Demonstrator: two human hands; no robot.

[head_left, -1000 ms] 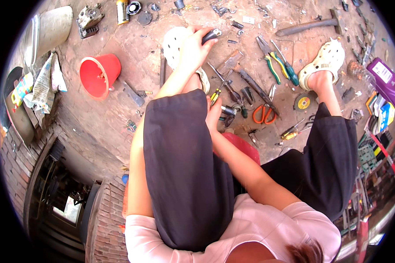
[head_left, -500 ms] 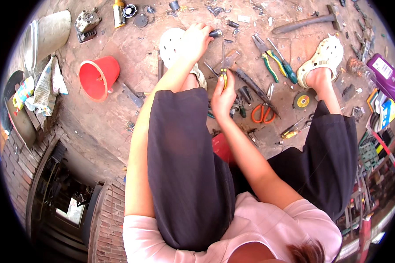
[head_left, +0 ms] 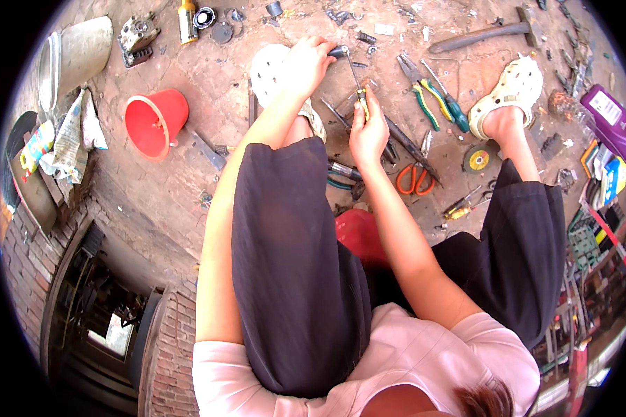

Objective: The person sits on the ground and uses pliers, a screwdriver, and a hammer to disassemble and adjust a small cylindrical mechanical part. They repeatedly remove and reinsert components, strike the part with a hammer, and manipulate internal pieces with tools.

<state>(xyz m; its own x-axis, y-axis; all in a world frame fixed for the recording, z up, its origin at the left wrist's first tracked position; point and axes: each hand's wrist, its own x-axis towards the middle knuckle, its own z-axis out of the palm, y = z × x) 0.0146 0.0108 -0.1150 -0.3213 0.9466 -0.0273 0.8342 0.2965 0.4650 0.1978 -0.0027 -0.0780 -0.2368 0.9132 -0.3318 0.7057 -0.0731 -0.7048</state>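
My left hand [head_left: 309,66] grips a short black cylindrical part [head_left: 337,51] above my left clog [head_left: 264,76]. Its light metal end points to the right. My right hand [head_left: 370,125] is wrapped round the yellow-and-black handle of a screwdriver [head_left: 362,99], whose shaft reaches up to that metal end; whether they touch is unclear. Beneath my hands lie a long dark bar [head_left: 414,153] and other tools. To the right are orange-handled scissors [head_left: 407,179], green-and-yellow pliers [head_left: 426,111] and a teal-handled screwdriver [head_left: 452,108].
A red bucket [head_left: 146,125] stands on the left, near a large grey container [head_left: 83,52] and crumpled bags. A hammer [head_left: 490,36] lies at the top right. A purple jug [head_left: 608,121] is at the right edge, near my right clog [head_left: 497,104]. A doorway [head_left: 90,292] shows at lower left.
My right hand has risen from beside my left knee with the screwdriver, bringing its tip up to the part in my left hand. My left hand has shifted slightly.
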